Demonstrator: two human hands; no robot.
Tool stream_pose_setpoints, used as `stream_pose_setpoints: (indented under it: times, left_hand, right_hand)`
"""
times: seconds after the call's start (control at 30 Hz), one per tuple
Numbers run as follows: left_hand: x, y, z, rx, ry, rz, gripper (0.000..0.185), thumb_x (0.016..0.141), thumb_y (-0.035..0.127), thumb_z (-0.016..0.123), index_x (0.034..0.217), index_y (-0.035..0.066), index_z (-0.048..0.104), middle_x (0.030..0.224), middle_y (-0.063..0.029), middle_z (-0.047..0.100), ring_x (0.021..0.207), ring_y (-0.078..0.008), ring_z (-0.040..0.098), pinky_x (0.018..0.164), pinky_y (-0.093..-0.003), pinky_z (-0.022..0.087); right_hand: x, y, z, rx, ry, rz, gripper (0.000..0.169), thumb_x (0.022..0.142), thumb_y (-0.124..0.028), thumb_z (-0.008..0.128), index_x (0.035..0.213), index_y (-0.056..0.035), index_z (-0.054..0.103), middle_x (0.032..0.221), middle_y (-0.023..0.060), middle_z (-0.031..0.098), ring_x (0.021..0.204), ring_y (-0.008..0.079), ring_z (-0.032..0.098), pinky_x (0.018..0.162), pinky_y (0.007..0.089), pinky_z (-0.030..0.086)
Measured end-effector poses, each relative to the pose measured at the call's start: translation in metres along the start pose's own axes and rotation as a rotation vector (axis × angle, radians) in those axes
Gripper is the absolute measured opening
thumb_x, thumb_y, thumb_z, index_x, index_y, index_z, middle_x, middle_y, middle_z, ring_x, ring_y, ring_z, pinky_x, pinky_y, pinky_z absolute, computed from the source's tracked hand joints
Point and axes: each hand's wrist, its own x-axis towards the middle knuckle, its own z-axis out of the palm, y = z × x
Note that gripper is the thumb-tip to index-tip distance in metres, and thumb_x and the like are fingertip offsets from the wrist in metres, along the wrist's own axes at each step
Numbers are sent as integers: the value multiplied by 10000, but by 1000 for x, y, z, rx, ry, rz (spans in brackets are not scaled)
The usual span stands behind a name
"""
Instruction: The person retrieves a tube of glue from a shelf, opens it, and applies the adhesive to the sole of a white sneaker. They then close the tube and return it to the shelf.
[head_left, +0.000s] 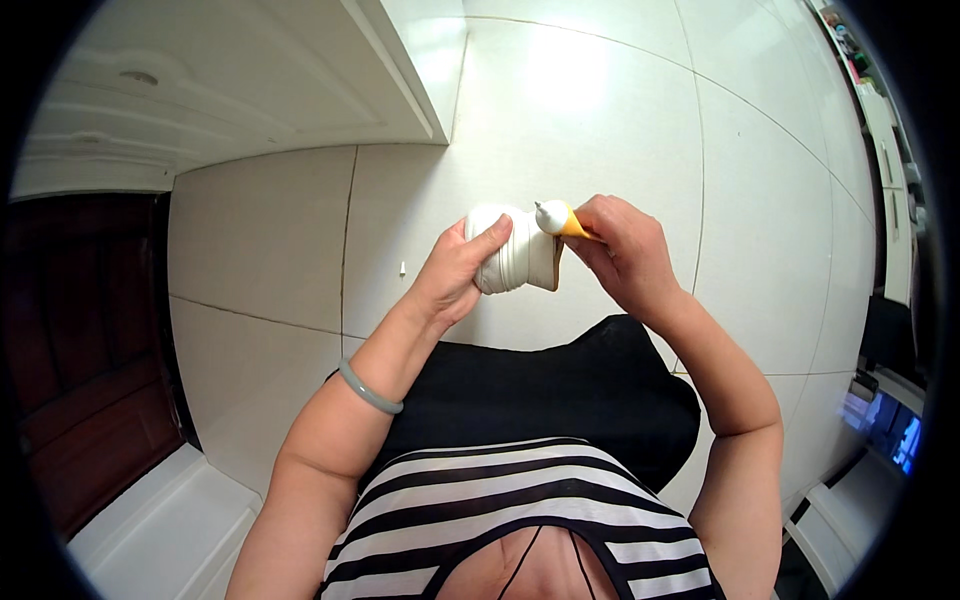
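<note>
My left hand (469, 259) grips a white shoe (512, 259), its thumb lying across the white upper. The shoe's brown-edged end points to the right. In my right hand (622, 240) is a yellow tube with a white cone-shaped nozzle (553, 217), held right beside the shoe's right end. The nozzle's narrow tip points up and to the left. Whether the tube touches the shoe is unclear. A small white cone-shaped cap (403, 269) stands or lies on the tiled floor, left of the shoe. My right fingers partly hide the tube's body.
White floor tiles (622, 127) spread around my hands. A white panelled cabinet (262, 90) fills the upper left, with a dark red-brown wooden door (90, 360) below it. Shelves with small items and white drawers (892, 217) line the right edge. A lit screen (906, 442) shows at lower right.
</note>
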Motion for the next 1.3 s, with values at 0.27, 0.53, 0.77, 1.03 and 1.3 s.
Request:
stream_pose_setpoints:
  times: [0.27, 0.53, 0.77, 1.03, 1.3]
  left_hand:
    - [1, -1, 6, -121, 13, -14, 377, 940, 278, 578, 1184, 1, 498, 1091, -84, 589, 992, -170, 597, 874, -329, 511]
    - [0, 5, 4, -34, -10, -5, 362, 935, 268, 590, 1159, -6, 514, 1052, -88, 599, 959, -173, 609, 837, -334, 528]
    - [2, 1, 4, -138, -28, -39, 362, 948, 267, 564, 1176, -9, 506, 1068, -89, 599, 950, -170, 614, 833, -335, 532]
    - [0, 0, 4, -100, -56, -52, 355, 944, 268, 574, 1167, -1, 512, 1057, -83, 597, 935, -167, 616, 813, -329, 537]
    - [0, 5, 9, -72, -33, -38, 367, 935, 265, 591, 1177, 3, 503, 1061, -71, 593, 938, -148, 611, 817, -312, 532]
  right_hand:
    - [-18, -6, 2, 115, 105, -54, 185, 714, 35, 653, 852, -58, 571, 752, 67, 586, 663, 248, 559, 572, 333, 446]
    - [-6, -13, -1, 255, 60, 106, 155, 743, 22, 677, 862, -31, 593, 730, 72, 553, 646, 196, 536, 580, 304, 436]
    - [-4, 5, -8, 537, 96, 404, 97, 836, -39, 662, 925, -14, 631, 788, 18, 563, 714, 80, 525, 645, 251, 438]
    - [0, -5, -9, 434, -87, 416, 130, 820, -79, 685, 921, -16, 633, 768, 23, 584, 677, 79, 528, 621, 258, 444]
    - [-2, 6, -9, 735, 7, 547, 158, 848, -152, 675, 938, -28, 638, 810, -10, 612, 743, 54, 539, 686, 227, 458]
